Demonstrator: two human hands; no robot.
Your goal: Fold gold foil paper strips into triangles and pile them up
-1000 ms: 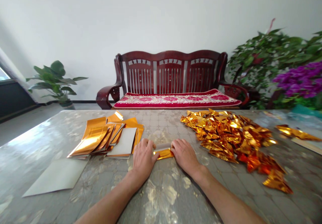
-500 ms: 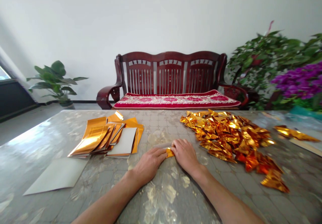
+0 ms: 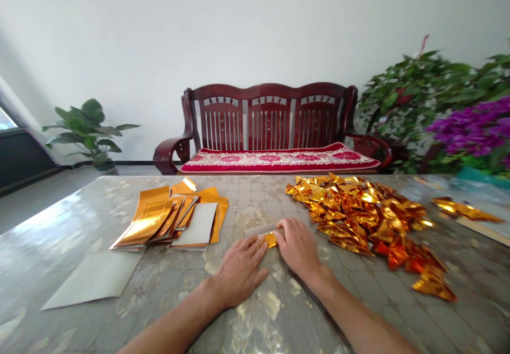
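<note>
A small folded gold foil paper [image 3: 270,238] lies on the table [image 3: 263,317] between my two hands. My left hand [image 3: 240,269] rests flat with fingers stretched out, its fingertips pressing the paper's left side. My right hand [image 3: 297,247] lies palm down with fingers bent, pressing the paper's right side. A white strip of the paper's back [image 3: 258,230] shows just behind my fingers. Most of the paper is hidden under my hands.
A fanned stack of flat gold sheets [image 3: 171,218] lies at the left, with a white sheet [image 3: 90,285] nearer me. A heap of folded gold pieces [image 3: 370,218] spreads at the right. A wooden bench [image 3: 271,131] and plants [image 3: 434,104] stand beyond the table.
My left hand has slid toward me and to the right and flattened out. The visible gold part of the paper has shrunk from a wide strip to a small piece between my hands.
</note>
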